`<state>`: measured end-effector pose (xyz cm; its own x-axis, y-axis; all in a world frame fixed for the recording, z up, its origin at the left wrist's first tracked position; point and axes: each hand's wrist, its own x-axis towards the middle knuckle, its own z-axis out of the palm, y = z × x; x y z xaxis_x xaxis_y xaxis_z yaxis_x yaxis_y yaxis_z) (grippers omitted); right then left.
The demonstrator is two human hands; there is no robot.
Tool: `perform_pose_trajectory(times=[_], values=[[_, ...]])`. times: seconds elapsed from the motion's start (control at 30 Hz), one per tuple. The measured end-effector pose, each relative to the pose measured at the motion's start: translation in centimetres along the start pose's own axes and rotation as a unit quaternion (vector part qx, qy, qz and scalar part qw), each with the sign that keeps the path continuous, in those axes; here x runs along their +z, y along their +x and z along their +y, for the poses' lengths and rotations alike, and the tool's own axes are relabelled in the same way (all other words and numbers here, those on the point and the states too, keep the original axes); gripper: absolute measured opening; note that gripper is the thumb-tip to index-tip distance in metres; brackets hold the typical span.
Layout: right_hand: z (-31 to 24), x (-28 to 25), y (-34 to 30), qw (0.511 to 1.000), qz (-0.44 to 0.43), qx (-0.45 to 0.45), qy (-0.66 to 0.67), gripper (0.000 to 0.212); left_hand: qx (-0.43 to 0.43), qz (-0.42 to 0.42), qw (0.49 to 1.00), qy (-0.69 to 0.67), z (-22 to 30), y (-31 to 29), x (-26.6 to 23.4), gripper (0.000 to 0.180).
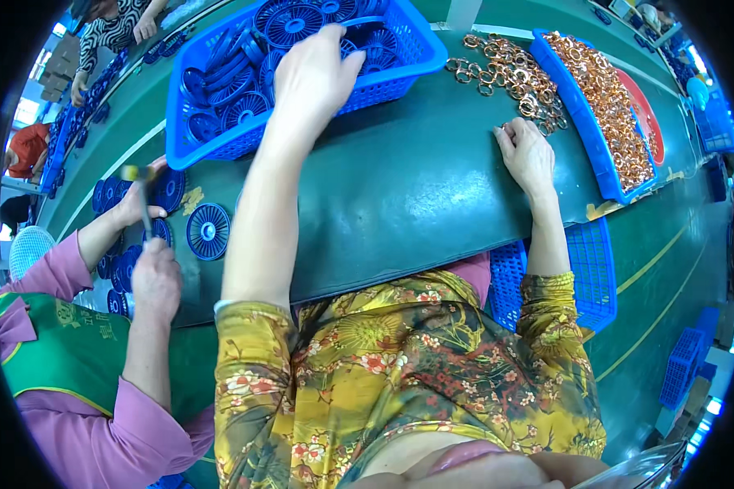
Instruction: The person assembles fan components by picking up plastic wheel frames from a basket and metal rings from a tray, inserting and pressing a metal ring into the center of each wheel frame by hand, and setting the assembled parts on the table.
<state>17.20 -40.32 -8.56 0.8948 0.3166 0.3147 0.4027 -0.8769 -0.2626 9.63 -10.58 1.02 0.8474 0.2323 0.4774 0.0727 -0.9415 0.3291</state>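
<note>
My left hand (316, 75) reaches over a blue plastic basket (175, 122) at the far side of the table. Its thumb stands apart from the fingers, just above the dark blue spoked plastic wheels (295, 24) heaped inside. I see nothing held in it. On the table to the right, my right hand (528, 155) rests with curled fingers at the near edge of a loose spread of copper-coloured rings (506, 69). Whatever may be between its fingertips is hidden. One spoked wheel (209, 231) lies flat on the table, left of my left forearm.
A long blue tray (583, 122) full of copper rings stands at the right, with a red tray (643, 114) behind it. At my left a co-worker in a green apron (90, 342) swings a hammer (144, 196) over more wheels. Blue crates (591, 269) stand below the table edge.
</note>
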Motion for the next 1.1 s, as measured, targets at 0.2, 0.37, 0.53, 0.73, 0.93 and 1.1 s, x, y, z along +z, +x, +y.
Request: perform_pose_trajectory(times=[0.2, 0.37, 0.53, 0.73, 0.93, 1.1], values=[[-1.5, -0.4, -1.8, 0.978, 0.044, -0.067, 0.191, 0.015, -0.012, -0.18, 0.981, 0.069, -1.4, 5.2, 3.6, 0.031], [-3.7, -2.2, -5.1, 0.92, 0.174, -0.169, 0.307, 0.013, 0.069, 0.275, 0.938, -0.2, 1.8, -3.1, 0.1, 0.01], [-5.5, -3.0, -7.2, 0.882, 0.176, -0.219, 0.378, 0.018, -0.119, 0.061, 0.906, -0.402, 3.2, -13.3, -0.5, 0.04], [-7.6, -2.7, -7.5, 0.876, 0.189, -0.255, 0.364, 0.018, 0.107, -0.146, 0.982, -0.044, 1.4, -18.4, 1.7, 0.064], [-10.4, -3.9, -8.1, 0.865, 0.197, -0.319, 0.333, 0.023, -0.189, -0.062, 0.87, -0.452, 2.6, -16.1, 0.9, 0.036], [-12.2, -3.8, -8.4, 0.857, 0.199, -0.354, 0.317, 0.022, -0.238, -0.065, 0.762, -0.599, 4.2, -16.1, 0.6, 0.038]])
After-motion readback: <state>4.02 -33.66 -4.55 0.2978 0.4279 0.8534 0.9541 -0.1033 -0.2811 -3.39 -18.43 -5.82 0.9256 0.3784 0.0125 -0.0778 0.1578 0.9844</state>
